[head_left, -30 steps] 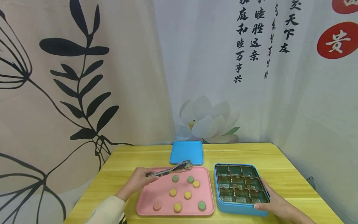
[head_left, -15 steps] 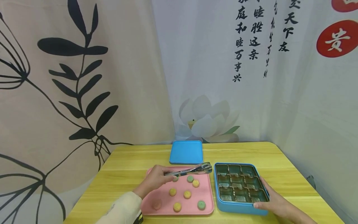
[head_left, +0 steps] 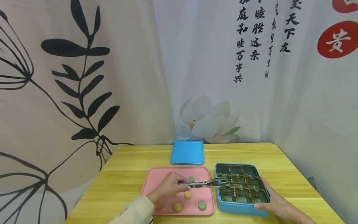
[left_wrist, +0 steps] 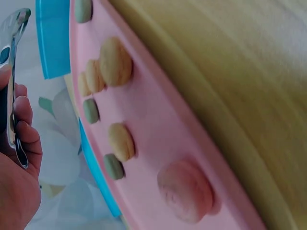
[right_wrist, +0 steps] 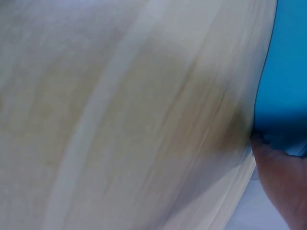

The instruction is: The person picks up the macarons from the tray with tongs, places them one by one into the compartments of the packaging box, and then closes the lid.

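left hand point(head_left: 167, 189) grips tongs point(head_left: 208, 183), right hand point(head_left: 275, 203) steadies blue box point(head_left: 240, 209)

Shiny polished metal tongs point(head_left: 207, 183) are gleaming above a smooth matt pink plastic tray point(head_left: 156, 177), beside a glossy blue tin point(head_left: 237, 207) sitting on the smooth, grained yellow wooden table point(head_left: 126, 168).
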The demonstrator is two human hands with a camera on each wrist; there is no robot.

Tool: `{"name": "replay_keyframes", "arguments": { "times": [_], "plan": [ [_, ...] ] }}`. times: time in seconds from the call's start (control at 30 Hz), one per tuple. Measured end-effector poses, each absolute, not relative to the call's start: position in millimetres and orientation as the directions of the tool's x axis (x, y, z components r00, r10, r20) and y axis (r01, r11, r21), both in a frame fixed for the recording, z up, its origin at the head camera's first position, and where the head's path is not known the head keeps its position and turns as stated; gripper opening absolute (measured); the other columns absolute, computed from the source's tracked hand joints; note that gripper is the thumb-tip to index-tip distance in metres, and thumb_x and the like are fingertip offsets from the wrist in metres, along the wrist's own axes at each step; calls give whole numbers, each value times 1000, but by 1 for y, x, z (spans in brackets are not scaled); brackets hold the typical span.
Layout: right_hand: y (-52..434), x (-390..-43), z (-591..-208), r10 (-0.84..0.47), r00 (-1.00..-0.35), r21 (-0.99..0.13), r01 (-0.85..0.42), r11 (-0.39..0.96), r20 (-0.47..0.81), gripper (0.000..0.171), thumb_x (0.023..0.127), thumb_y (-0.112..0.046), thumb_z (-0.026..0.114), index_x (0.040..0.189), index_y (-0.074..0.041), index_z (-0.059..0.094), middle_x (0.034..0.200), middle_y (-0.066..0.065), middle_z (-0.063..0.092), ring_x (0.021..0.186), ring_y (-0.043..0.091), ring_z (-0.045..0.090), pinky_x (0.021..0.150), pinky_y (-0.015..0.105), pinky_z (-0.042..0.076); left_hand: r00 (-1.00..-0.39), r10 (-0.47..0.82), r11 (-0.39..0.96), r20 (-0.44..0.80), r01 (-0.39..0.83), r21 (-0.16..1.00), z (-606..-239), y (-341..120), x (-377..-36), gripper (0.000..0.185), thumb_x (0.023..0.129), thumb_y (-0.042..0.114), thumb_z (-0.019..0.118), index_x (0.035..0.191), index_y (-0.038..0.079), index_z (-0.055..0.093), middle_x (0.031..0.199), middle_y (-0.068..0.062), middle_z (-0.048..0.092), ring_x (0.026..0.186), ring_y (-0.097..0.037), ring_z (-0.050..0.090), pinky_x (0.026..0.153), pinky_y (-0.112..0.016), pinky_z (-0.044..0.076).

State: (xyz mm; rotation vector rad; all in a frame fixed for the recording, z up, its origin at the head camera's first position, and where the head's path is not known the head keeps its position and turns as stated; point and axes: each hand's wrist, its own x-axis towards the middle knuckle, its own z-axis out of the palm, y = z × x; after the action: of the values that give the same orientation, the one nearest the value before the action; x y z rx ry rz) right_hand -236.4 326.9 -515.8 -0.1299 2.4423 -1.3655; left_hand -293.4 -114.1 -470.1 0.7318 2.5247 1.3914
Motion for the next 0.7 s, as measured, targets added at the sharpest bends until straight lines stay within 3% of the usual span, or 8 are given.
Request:
{"name": "replay_keyframes", "arguments": {
  "times": [0.17,0.5,0.7],
  "plan": [
    [323,-232,-511,-247,-939,-850,81,520,-241,114,93,-32,71,152,0,-21,153,40,-14,135,64,-2,98,78,19,-859,503,456,94,356,816,-476,-108,-290,5,80,18,83,81,14,79,70,12,69,57,-1,45,45,-17,31],
    [323,-233,-511,-223,-938,-839,112,532,-266,115,92,-31,73,153,-2,-19,152,41,-12,135,65,-2,98,77,21,-872,486,478,56,319,818,-479,-105,-287,9,79,20,84,86,17,79,76,11,71,68,-5,59,58,-21,48],
    [326,-235,-513,-224,-937,-839,113,532,-268,116,92,-34,72,152,-1,-21,152,41,-11,134,65,0,99,77,20,-886,460,471,55,296,831,-479,-109,-285,10,78,22,83,87,21,79,77,10,71,72,-8,57,64,-24,48]
  ]
}}
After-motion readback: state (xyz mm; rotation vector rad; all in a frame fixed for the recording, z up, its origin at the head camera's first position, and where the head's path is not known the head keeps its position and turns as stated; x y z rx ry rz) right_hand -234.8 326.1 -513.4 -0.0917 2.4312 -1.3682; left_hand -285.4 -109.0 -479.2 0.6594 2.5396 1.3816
